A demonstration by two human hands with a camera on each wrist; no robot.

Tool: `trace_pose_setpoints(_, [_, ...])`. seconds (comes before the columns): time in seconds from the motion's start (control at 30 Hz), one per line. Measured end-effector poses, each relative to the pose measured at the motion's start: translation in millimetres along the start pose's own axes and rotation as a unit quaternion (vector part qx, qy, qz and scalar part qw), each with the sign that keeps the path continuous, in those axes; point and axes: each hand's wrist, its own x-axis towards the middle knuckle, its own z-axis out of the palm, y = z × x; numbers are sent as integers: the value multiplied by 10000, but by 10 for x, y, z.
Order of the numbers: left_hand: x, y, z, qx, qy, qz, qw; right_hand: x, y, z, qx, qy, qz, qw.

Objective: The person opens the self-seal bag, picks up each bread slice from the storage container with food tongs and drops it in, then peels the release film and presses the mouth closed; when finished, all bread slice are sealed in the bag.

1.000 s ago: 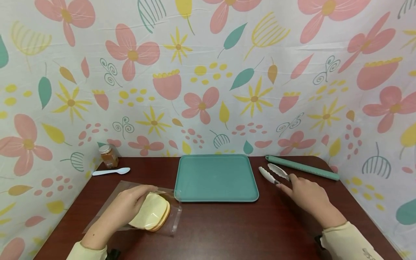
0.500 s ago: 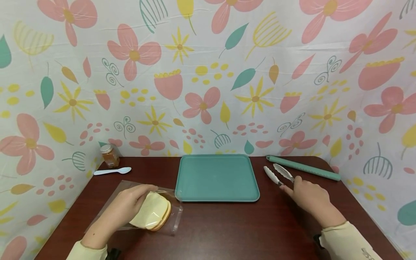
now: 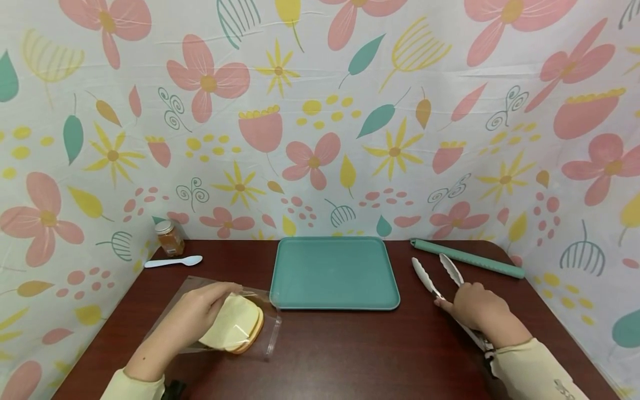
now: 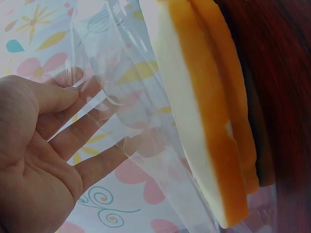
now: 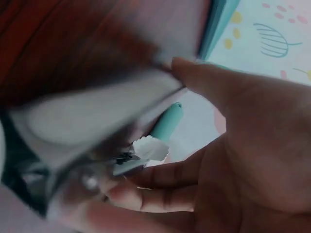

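My left hand (image 3: 200,306) pinches the upper film of a clear plastic bag (image 3: 272,336) between thumb and fingers and lifts it in the left wrist view. Inside the bag lie stacked bread slices (image 4: 199,97) with brown crusts and pale faces, flat on the table. At the right, my right hand (image 3: 477,308) grips a pair of tongs (image 3: 426,279) by the metal arms. Their white scalloped tips are spread apart and point toward the back. The handle end reaches back under the wrist. A blur covers part of the tongs in the right wrist view.
A teal tray (image 3: 335,272) lies at the middle back of the dark red table (image 3: 345,355). Behind the tongs rests a green rod (image 3: 467,258). A capped jar (image 3: 170,240) and a white spoon (image 3: 175,261) are at the back left. A flowered cloth (image 3: 320,111) hangs behind.
The tongs have slid back toward the right wrist and their tips have spread wider, shifting a little to the right. The left hand, bag and bread have stayed in place.
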Motion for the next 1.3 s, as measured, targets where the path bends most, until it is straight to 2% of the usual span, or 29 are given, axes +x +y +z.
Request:
trace_pose_setpoints(0.13, [-3,-1,6,30,39,38,10000,-5,27,14,-24,-165,19,9999])
trace_pose_setpoints(0.3, [-2,-2,12,47,103,117,9999,-25,21,10,-14,-137,-47,9999])
trace_pose_setpoints(0.63, [-6,-2,5,-14,-51,69,10000,-94,-37,-18,-215,-381,27,9990])
trace_pose_setpoints(0.7, [-9,2,6,-35,-132,54,9999,-122,-61,-41,-218,-264,106,9994])
trace_pose_setpoints(0.8, [-12,11,7,-110,-281,-33,9995,-189,-154,-89,-228,175,87,9995])
trace_pose_setpoints(0.93, [-4,21,8,-110,-383,-77,9992,-318,-415,-123,-382,1015,-430,9932])
trace_pose_setpoints(1.03, [2,22,5,-89,-519,-81,9986,-414,-662,-117,-647,1493,-977,9818])
trace_pose_setpoints(1.17, [-3,19,-4,-236,-802,-165,9964,-530,-966,-105,-657,1617,-1572,9720])
trace_pose_setpoints(1.27, [-10,14,-11,-387,-954,-137,9946,-608,-1159,-102,-433,1535,-1940,9679])
trace_pose_setpoints(1.3, [-11,12,-11,-442,-1010,-120,9938,-629,-1216,-104,-412,1590,-2095,9639])
